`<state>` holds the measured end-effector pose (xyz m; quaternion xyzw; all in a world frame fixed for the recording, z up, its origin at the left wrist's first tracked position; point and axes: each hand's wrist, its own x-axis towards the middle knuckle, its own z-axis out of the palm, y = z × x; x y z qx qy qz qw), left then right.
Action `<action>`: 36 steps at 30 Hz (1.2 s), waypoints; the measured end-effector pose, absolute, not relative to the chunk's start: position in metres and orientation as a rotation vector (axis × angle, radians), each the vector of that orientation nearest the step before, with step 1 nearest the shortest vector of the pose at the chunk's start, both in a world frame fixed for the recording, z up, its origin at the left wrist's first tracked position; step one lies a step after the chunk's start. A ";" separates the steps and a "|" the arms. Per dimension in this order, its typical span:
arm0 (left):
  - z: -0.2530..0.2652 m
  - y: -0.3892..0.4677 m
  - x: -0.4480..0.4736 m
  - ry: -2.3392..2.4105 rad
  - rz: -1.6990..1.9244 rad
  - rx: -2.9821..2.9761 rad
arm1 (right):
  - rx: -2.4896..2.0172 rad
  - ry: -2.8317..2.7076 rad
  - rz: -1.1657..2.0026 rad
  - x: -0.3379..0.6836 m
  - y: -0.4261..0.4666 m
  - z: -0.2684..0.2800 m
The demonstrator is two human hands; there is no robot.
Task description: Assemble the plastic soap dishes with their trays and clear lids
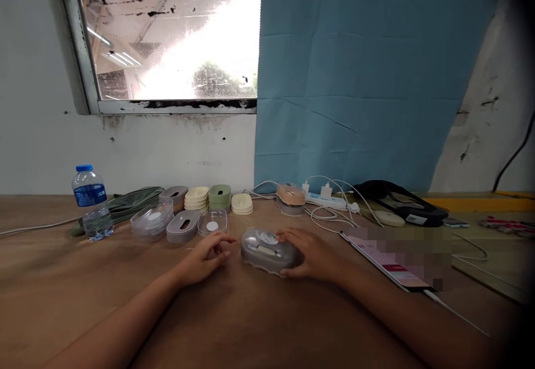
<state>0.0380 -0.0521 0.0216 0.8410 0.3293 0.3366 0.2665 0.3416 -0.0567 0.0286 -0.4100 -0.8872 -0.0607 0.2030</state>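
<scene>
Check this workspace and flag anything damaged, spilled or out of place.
The window frame looks worn: dark patches break its lower edge, and stains mark the wall beneath. No spill shows on the table; the gray box in the right hand shows no obvious damage.

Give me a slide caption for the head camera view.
Right hand gripping a grey oval box, left hand open beside it, over a brown table.
</scene>
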 end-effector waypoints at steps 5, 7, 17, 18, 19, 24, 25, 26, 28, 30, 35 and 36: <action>0.019 -0.049 0.037 0.926 0.961 2.356 | -1.387 -2.354 -0.291 0.349 -0.044 0.023; 0.019 -0.048 0.037 0.924 0.969 2.369 | -1.435 -2.359 -0.332 0.344 -0.033 0.020; 0.019 -0.049 0.036 1.000 0.956 2.496 | -1.835 -2.237 -0.553 0.299 0.056 0.027; 0.019 -0.050 0.036 1.018 0.963 2.519 | -1.868 -2.220 -0.562 0.298 0.062 0.027; 0.019 -0.050 0.035 1.035 0.975 2.545 | -1.898 -2.205 -0.568 0.296 0.067 0.028; 0.027 -0.044 0.024 1.204 1.106 2.640 | -1.946 -2.168 -0.580 0.287 0.085 0.035; 0.029 -0.041 0.019 1.265 1.154 2.637 | -1.926 -2.176 -0.578 0.282 0.087 0.036; 0.030 -0.038 0.013 1.332 1.204 2.624 | -1.895 -2.193 -0.570 0.276 0.089 0.038; 0.032 -0.029 0.001 1.500 1.259 2.579 | -1.813 -2.255 -0.531 0.262 0.093 0.039; 0.031 -0.020 -0.011 1.712 1.152 2.516 | -1.741 -2.321 -0.464 0.248 0.096 0.038; 0.017 -0.003 -0.028 1.919 0.787 2.418 | -1.715 -2.375 -0.245 0.228 0.100 0.033; 0.014 -0.001 -0.030 1.912 0.765 2.418 | -1.710 -2.375 -0.201 0.227 0.100 0.034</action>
